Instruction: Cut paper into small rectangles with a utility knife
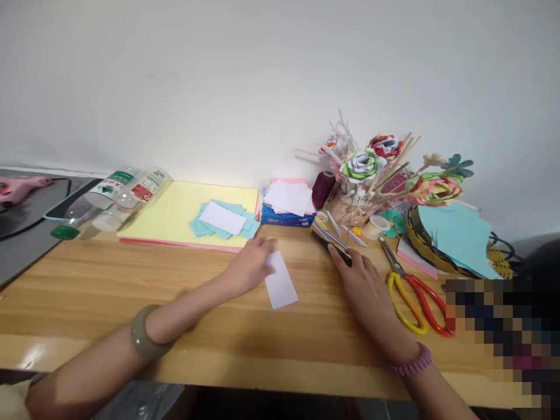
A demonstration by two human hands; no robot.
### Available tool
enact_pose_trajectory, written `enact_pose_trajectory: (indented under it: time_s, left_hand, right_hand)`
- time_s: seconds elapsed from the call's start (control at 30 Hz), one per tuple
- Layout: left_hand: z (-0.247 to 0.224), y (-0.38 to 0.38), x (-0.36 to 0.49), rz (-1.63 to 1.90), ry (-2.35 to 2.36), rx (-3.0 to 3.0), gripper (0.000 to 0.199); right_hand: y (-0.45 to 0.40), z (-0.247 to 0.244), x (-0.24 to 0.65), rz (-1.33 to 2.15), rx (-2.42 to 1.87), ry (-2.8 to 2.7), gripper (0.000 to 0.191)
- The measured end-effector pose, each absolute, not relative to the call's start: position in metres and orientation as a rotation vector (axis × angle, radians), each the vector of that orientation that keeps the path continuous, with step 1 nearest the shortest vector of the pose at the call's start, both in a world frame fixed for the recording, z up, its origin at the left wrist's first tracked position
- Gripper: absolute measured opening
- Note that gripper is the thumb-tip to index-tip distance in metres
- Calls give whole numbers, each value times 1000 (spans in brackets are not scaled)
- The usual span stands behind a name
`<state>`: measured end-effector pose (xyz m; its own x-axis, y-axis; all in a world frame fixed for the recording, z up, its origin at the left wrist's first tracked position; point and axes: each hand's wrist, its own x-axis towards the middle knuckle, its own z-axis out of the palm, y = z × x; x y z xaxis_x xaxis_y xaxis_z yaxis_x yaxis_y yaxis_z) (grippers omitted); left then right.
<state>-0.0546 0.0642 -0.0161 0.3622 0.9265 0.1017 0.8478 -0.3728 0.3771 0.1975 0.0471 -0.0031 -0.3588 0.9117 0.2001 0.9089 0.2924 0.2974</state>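
Observation:
A white paper slip (282, 283) lies slightly askew on the wooden table. My left hand (250, 265) is at its upper left edge, thumb on the paper and fingers bent; the fingertips are a little blurred. To the right, my right hand (363, 286) rests low over the table with thumb and forefinger closed around a slim black tool (328, 244), whose exact kind I cannot make out. Behind my left hand, another white slip (223, 218) sits on a loose pile of turquoise paper slips (201, 227).
Yellow paper sheets (161, 213) lie at the back left beside plastic bottles (142, 189) and a phone (72, 201). A blue box (286, 219) bears paper pieces. Red-and-yellow scissors (415, 291), paper flowers (363, 165) and a woven basket (420, 239) stand right. A pink glue gun (21, 189) lies far left.

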Motion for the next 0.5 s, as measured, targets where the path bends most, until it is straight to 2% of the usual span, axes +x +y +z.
enact_pose_trajectory:
  time_s: [0.1,0.2,0.43,0.5]
  left_hand:
    - [-13,76,-53,410,1564,2311,20]
    - [-9,72,-53,424,1536,2279,12]
    - [11,61,-79,650,1675,2179,4]
    - [20,73,-101,730,1813,2087,11]
  right_hand:
    - [57,-3,198,603,1746,2647,52]
    - [70,3,186,588,1688,2788,45]
    - [111,26,145,475,1619,3008,37]
    - [124,26,134,455,1610,3035,38]
